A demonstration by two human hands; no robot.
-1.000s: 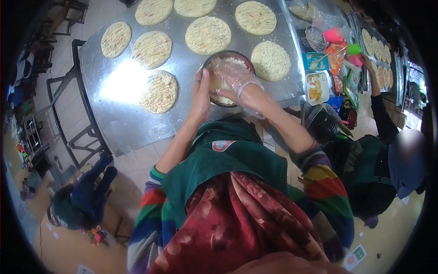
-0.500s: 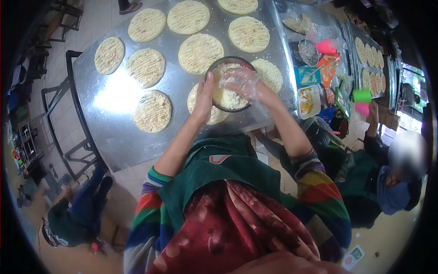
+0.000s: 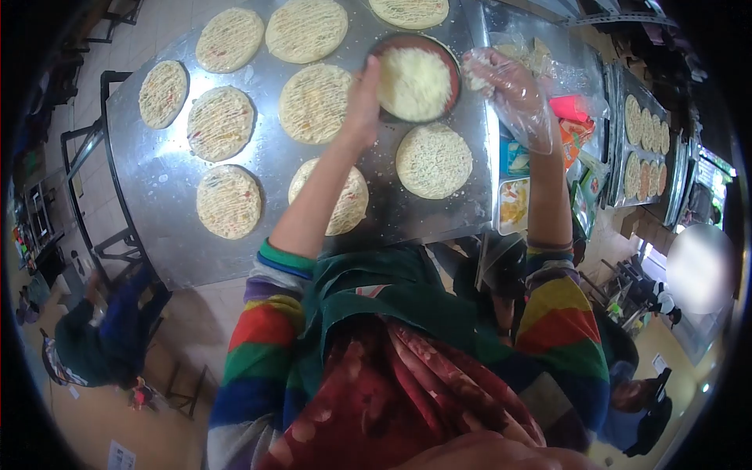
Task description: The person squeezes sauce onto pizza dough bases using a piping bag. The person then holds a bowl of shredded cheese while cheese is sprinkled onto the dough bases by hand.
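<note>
My left hand [image 3: 362,106] grips the left side of a dark round bowl [image 3: 427,41] with a reddish inside, held over the metal table. Grated cheese [image 3: 415,84] fills much of the bowl. To the right of it, my right hand [image 3: 509,82] wears a clear plastic glove, its fingers closed on some white grated cheese. Just below the bowl lies a pizza [image 3: 434,161] covered with grated cheese. Another pizza [image 3: 338,197], with drizzled lines on top, lies partly behind my left forearm. The bowl overlaps the table's far area and hides what is under it.
Several more drizzled pizzas, such as one at the left [image 3: 228,201], lie on the metal table [image 3: 157,243]. A tray of yellow food [image 3: 514,205], packets and a pink cup [image 3: 569,108] crowd the right side. Other people are at the lower left and right.
The bowl has moved away from me and slightly right, with my left hand on it. My right hand has come out of the bowl to the right, with cheese in its fingers.
</note>
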